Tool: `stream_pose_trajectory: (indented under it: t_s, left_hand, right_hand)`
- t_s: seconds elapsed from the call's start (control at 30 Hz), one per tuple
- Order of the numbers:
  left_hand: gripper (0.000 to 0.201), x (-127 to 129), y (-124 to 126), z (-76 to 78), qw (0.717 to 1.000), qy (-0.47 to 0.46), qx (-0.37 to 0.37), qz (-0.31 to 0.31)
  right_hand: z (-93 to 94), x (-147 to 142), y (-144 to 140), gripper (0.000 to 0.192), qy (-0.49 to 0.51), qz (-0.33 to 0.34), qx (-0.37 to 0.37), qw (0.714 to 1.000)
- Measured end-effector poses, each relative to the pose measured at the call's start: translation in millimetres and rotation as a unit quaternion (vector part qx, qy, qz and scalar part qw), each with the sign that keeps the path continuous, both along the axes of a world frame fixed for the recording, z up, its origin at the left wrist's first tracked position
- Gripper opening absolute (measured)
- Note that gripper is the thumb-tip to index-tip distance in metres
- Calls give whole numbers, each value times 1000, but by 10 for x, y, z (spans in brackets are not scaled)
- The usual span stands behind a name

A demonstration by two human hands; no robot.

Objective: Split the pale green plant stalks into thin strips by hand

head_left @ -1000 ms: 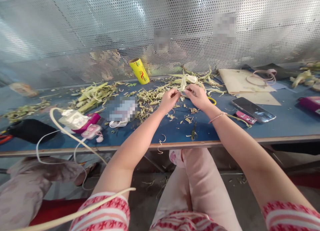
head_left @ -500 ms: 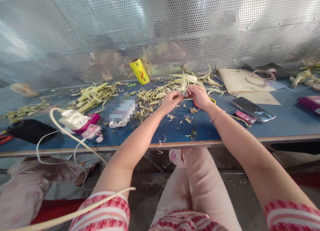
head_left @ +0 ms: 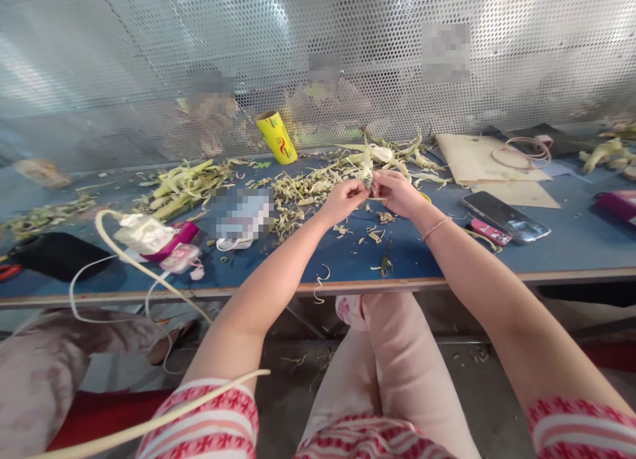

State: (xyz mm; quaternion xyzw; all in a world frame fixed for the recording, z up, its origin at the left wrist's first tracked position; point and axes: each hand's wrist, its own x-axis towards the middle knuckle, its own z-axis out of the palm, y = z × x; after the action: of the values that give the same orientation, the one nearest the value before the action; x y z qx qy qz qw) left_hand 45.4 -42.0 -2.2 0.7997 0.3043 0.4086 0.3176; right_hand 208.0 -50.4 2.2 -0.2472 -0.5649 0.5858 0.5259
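My left hand and my right hand meet above the blue table, fingertips pinched together on a small pale green plant piece. Just behind them lies a pile of pale leaves and husk strips. Small dried scraps are scattered on the table under my wrists. What exactly sits between my fingertips is mostly hidden by the fingers.
A yellow roll leans near the perforated metal screen. A phone and cardboard sheets lie right. A second leaf pile, pink devices and white cables lie left. People sit behind the screen.
My hands have drawn closer together and shifted slightly toward the leaf pile, still pinching the same plant piece. The view shifted slightly.
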Motion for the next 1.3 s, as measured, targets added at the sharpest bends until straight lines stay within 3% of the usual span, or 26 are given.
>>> stream_pose_trajectory:
  t_s: [0.27, 0.43, 0.57, 0.73, 0.9, 1.1, 1.3]
  left_hand:
    - [33, 14, 13, -19, 1000, -3, 18, -25]
    - [36, 25, 12, -17, 998, -34, 40, -34]
    - [36, 20, -8, 1, 999, -29, 15, -29]
    - [40, 15, -17, 11, 998, -47, -13, -35]
    - [34, 10, -26, 13, 999, -18, -5, -34]
    - [35, 7, -30, 18, 1000, -1, -5, -24]
    - [37, 61, -2, -36, 998, -41, -33, -19]
  right_hand:
    - [-14, -25, 7, 35, -43, -55, -7, 998]
    - [-31, -34, 14, 32, -70, -43, -20, 996]
    - [-29, -39, -1, 31, -92, -47, -15, 995]
    - [-80, -37, 41, 41, -140, -77, 50, 986]
    - [-118, -21, 92, 50, -226, -119, 134, 957]
    - [-75, -35, 50, 53, -263, -161, 176, 935]
    - [-47, -76, 7, 49, -275, -246, 185, 911]
